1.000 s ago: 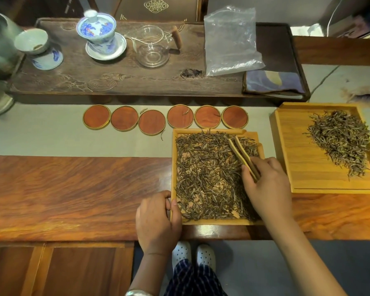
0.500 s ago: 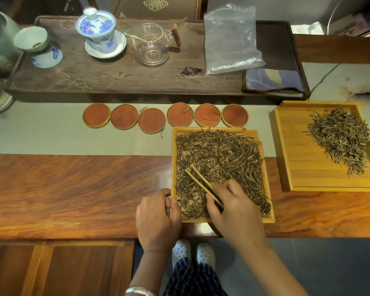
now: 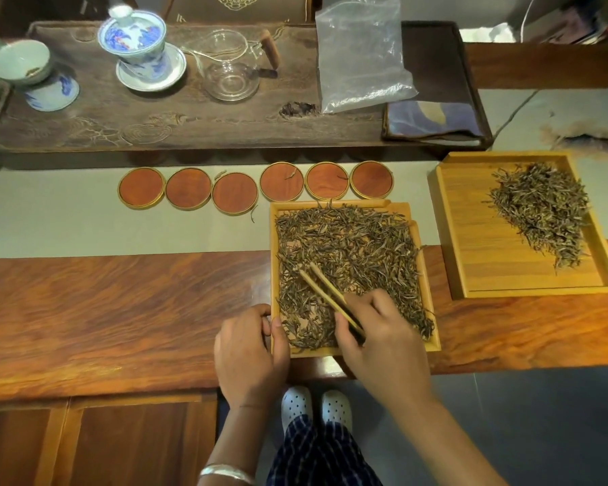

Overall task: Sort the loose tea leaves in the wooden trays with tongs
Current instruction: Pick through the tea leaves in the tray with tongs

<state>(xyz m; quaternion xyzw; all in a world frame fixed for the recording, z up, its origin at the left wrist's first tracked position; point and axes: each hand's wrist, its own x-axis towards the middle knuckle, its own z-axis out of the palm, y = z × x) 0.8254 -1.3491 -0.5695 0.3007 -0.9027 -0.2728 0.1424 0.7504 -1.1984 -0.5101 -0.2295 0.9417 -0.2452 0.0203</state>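
Wooden tabletop, near tray: left hand is gripping its rim, steadying it; right hand is pinching tongs, tips narrowly parted over tea leaves (sorted pile is lying in far tray).

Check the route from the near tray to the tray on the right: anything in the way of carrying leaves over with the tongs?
Nothing visible. The tongs, in the right hand, sit over the leaves in the near tray. Between it and the right tray lies only bare table; just the two tray rims to clear.
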